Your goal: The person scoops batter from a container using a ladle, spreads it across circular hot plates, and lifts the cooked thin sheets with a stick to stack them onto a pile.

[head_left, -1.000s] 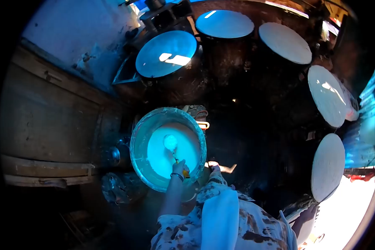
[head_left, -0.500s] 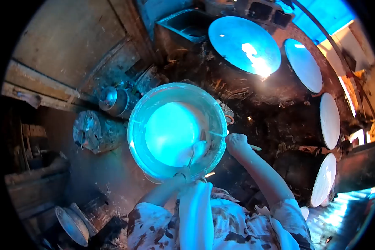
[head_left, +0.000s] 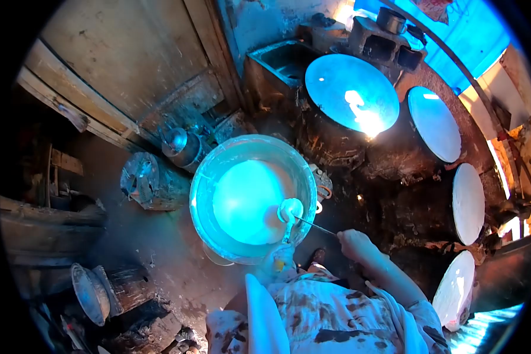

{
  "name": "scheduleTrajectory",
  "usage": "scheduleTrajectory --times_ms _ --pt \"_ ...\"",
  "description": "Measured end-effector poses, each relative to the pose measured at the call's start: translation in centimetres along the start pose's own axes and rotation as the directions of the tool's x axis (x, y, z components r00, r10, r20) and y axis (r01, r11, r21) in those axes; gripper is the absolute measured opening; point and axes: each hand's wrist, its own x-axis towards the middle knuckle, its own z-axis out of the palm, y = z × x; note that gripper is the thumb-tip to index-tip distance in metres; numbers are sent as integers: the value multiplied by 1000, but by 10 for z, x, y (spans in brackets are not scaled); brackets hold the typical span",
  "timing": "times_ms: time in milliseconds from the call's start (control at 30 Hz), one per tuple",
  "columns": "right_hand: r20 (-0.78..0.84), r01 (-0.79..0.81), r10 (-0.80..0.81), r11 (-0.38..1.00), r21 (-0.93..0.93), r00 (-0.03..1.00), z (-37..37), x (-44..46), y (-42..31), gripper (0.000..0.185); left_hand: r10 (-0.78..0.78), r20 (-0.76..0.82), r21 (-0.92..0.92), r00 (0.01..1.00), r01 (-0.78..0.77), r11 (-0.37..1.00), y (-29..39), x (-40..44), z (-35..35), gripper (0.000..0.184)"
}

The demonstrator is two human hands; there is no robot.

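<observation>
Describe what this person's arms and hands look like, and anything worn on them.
The left hand and right hand are bare, without gloves. Short, pale sleeves with dark blotches match the shirt, leaving the forearms uncovered. A plain, pale cloth hangs down the front.

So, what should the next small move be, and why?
Probably draw the rod lightly along the ladle: the right hand has it reaching the ladle's head, which the left hand holds over the bucket, so anything scraped off would likely land inside.
</observation>
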Motion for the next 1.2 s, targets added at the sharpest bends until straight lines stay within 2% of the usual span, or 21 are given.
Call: scheduleTrajectory --times_ms 67,133,200,233,300,367,400,500,533,600,633,667,733,767,833,933,967,1067,1100,1133,1200 --pt "-79 26 -22 998 56 997 3 -15 14 15 6 60 49 998 -9 999 -18 5 15 21" --pt "-214 136 -81 957 255 973 4 -24 22 17 37 112 151 993 -53 987 -42 2 38 21" --pt "-250 230 -160 931 283 955 -1 -26 23 18 77 186 298 979 -131 945 -69 -6 64 20" --pt "-332 326 -214 885 331 919 3 -25 24 20 313 129 351 941 -338 873 -80 -14 71 19" --pt "-481 486 -288 797 359 828 5 -24 24 31 311 248 468 918 -394 791 -97 -26 91 20" --pt "-500 560 -358 754 343 789 -5 -25 22 39 305 396 631 866 -498 595 -116 -43 112 24" --pt "-510 607 -403 720 336 760 -13 -26 19 48 310 415 634 855 -516 576 -126 -53 123 24" --pt "-597 690 -425 646 327 681 -22 -26 8 41 407 469 702 784 -610 367 -136 -83 142 25" --pt "-639 724 -420 604 334 645 -20 -23 6 39 411 487 696 771 -626 350 -128 -88 138 25" --pt "-658 740 -416 582 337 627 -18 -12 -10 36 486 502 604 716 -692 396 -113 -95 132 27" --pt "-707 781 -416 540 313 571 -16 -3 -19 36 472 464 532 749 -662 527 -104 -95 133 27" --pt "-751 815 -410 503 287 517 -13 5 -27 37 472 466 530 748 -663 528 -92 -97 136 27" --pt "-787 826 -381 496 268 485 -14 23 -46 36 657 192 643 729 -599 477 -61 -100 135 25" --pt "-798 826 -370 499 262 476 -18 30 -53 37 652 180 642 737 -590 489 -57 -98 139 25" --pt "-815 819 -320 493 293 484 -30 38 -69 38 588 41 458 808 -538 708 -48 -96 153 25" --pt "-804 769 -253 539 345 538 -33 50 -73 38 534 123 574 836 -499 649 -66 -107 159 26" --pt "-792 736 -222 567 370 569 -31 54 -69 38 329 283 481 901 -431 764 -68 -115 157 27" --pt "-755 661 -160 617 426 636 -25 55 -59 38 377 348 503 858 -510 697 -85 -118 140 28" --pt "-759 664 -154 612 430 633 -22 58 -57 39 450 336 556 827 -560 615 -81 -117 137 30" --pt "-752 657 -153 616 435 641 -20 58 -57 39 454 331 548 827 -560 621 -73 -116 140 30" --pt "-702 615 -155 634 469 695 -23 58 -56 39 379 206 402 902 -431 808 -46 -109 152 32"
